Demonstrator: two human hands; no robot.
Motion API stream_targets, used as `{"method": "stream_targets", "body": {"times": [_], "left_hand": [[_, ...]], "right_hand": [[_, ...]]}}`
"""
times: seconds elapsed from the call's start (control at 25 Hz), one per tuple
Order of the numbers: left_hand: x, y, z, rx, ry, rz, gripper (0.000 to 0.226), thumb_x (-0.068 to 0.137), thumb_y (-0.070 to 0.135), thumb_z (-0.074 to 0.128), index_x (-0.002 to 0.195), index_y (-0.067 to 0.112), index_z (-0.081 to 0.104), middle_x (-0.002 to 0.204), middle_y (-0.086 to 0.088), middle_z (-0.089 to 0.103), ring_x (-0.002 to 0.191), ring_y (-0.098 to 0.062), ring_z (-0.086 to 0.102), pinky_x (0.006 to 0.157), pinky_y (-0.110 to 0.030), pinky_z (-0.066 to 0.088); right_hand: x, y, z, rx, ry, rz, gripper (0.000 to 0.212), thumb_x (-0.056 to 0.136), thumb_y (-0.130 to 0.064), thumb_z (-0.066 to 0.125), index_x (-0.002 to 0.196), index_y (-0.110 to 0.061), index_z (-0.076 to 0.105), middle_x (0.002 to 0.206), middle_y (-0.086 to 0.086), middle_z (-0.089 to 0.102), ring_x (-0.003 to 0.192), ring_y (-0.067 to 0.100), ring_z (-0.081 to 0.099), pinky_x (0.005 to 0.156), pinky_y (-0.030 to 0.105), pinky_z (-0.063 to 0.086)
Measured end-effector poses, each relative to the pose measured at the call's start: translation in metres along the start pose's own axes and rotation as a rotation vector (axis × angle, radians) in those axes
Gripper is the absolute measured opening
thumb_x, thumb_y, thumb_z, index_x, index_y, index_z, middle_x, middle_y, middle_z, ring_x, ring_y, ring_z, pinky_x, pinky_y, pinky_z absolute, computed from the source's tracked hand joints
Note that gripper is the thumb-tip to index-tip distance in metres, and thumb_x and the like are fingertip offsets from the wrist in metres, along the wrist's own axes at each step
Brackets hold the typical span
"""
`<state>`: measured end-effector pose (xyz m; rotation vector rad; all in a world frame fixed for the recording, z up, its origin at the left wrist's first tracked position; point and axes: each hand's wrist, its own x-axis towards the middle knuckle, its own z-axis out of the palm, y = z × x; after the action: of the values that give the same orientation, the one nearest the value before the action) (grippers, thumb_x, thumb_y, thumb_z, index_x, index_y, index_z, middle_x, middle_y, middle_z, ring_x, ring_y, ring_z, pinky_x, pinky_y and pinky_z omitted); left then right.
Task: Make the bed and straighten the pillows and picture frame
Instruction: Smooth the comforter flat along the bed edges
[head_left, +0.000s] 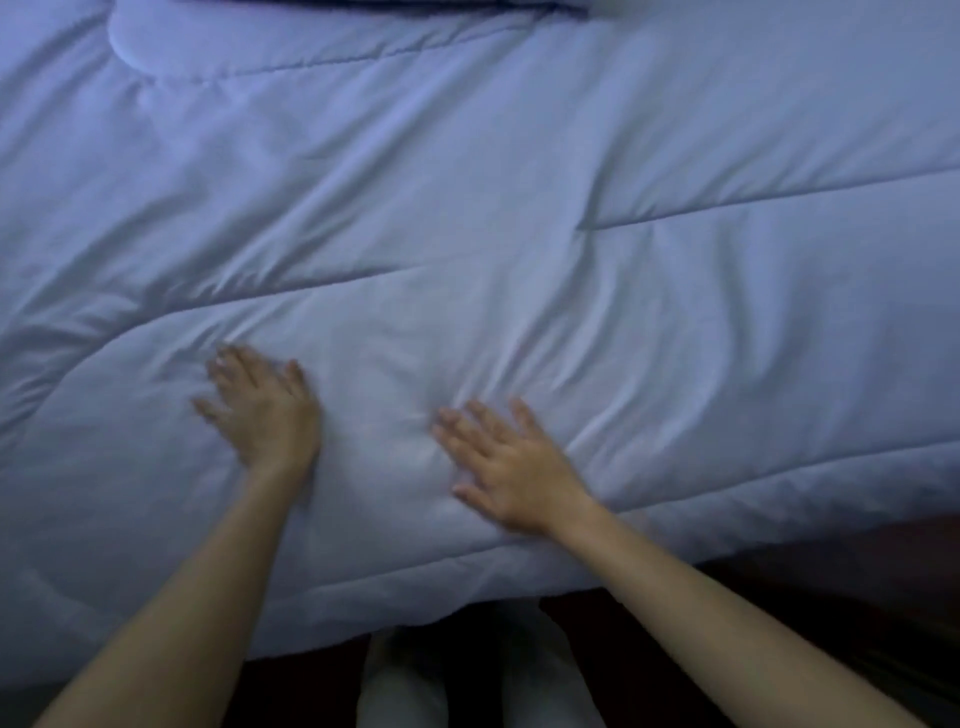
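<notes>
I see a pale blue quilted comforter (519, 208) spread across the bed, still creased toward its near edge. My left hand (265, 410) lies flat on it near that edge, fingers spread, holding nothing. Just right of it, my right hand (506, 462) presses flat too, open and empty. I judge smoothing is underway; pillows and picture frame are out of view. No writing is readable.
</notes>
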<state>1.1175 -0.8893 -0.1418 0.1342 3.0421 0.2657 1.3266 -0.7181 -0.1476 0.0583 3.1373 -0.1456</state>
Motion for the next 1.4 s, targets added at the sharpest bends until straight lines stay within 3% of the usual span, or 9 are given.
{"method": "stream_targets", "body": {"times": [0.08,0.28,0.36,0.48,0.68,0.84,1.04,1.24,1.4], "left_hand": [[-0.031,0.060,0.010,-0.025,0.011,0.261,0.059,0.099,0.029,0.038,0.147,-0.002,0.023,0.156,-0.023,0.021,0.145,-0.037,0.020,0.114,-0.059,0.008],[-0.120,0.179,0.042,0.008,-0.156,1.030,0.060,0.095,0.039,0.030,0.147,0.010,0.029,0.156,-0.007,0.030,0.145,-0.025,0.025,0.117,-0.049,0.004],[-0.116,0.201,0.050,0.044,-0.202,1.082,0.065,0.095,0.049,0.025,0.150,0.014,0.021,0.159,-0.002,0.023,0.148,-0.020,0.016,0.117,-0.047,-0.002],[-0.066,0.199,0.051,0.015,-0.200,0.884,0.070,0.095,0.052,0.027,0.152,0.013,0.015,0.161,-0.003,0.014,0.149,-0.018,0.007,0.119,-0.046,-0.004],[0.020,0.114,0.037,-0.003,-0.075,0.441,0.072,0.094,0.053,0.027,0.151,0.010,0.016,0.160,-0.008,0.015,0.148,-0.024,0.010,0.120,-0.049,0.001],[0.028,0.065,0.031,0.064,-0.032,0.194,0.078,0.090,0.058,0.019,0.150,0.008,0.016,0.160,-0.011,0.015,0.147,-0.028,0.012,0.117,-0.056,0.003],[-0.009,0.142,0.036,-0.018,0.043,0.137,0.069,0.091,0.037,0.024,0.146,-0.004,0.024,0.156,-0.023,0.021,0.144,-0.041,0.017,0.113,-0.066,0.006],[-0.160,0.336,0.073,-0.050,-0.004,0.549,0.069,0.091,0.040,0.027,0.147,0.001,0.025,0.156,-0.018,0.024,0.145,-0.031,0.021,0.116,-0.051,0.005],[-0.283,0.458,0.107,0.013,-0.146,1.165,0.069,0.089,0.049,0.039,0.145,0.010,0.032,0.153,-0.010,0.035,0.142,-0.025,0.030,0.113,-0.052,0.029]], "right_hand": [[-0.013,0.035,-0.005,-0.016,-0.032,-0.012,0.062,0.089,-0.054,0.035,0.144,-0.025,0.040,0.149,-0.002,0.042,0.137,0.022,0.041,0.107,0.055,0.031],[-0.111,0.181,-0.009,-0.089,-0.007,0.626,0.061,0.092,-0.049,0.030,0.147,-0.023,0.034,0.153,0.003,0.037,0.139,0.029,0.037,0.107,0.060,0.027],[-0.138,0.222,-0.016,-0.040,-0.072,0.867,0.058,0.097,-0.047,0.028,0.150,-0.025,0.026,0.157,0.003,0.027,0.144,0.029,0.026,0.107,0.065,0.021],[-0.121,0.243,-0.032,0.084,-0.140,1.199,0.063,0.097,-0.048,0.029,0.152,-0.019,0.018,0.161,0.005,0.010,0.148,0.030,0.009,0.112,0.064,0.011],[0.041,0.174,-0.039,0.201,0.048,0.632,0.062,0.096,-0.041,0.044,0.149,-0.014,0.027,0.160,0.005,0.016,0.148,0.024,0.010,0.117,0.054,0.009],[0.122,0.099,-0.024,0.253,-0.236,0.017,0.060,0.097,-0.045,0.037,0.151,-0.025,0.020,0.161,-0.004,0.012,0.148,0.017,0.006,0.116,0.051,0.002],[0.079,0.241,-0.022,0.175,-0.069,0.377,0.058,0.098,-0.047,0.028,0.152,-0.030,0.013,0.161,-0.009,0.009,0.148,0.014,0.006,0.117,0.054,0.007],[-0.031,0.432,-0.037,0.095,0.008,0.609,0.056,0.099,-0.044,0.027,0.151,-0.028,0.018,0.160,-0.009,0.015,0.148,0.017,0.013,0.115,0.054,0.010],[-0.140,0.552,-0.049,0.060,0.036,0.762,0.053,0.099,-0.040,0.031,0.150,-0.027,0.023,0.159,-0.006,0.020,0.147,0.020,0.018,0.114,0.055,0.012]]}}
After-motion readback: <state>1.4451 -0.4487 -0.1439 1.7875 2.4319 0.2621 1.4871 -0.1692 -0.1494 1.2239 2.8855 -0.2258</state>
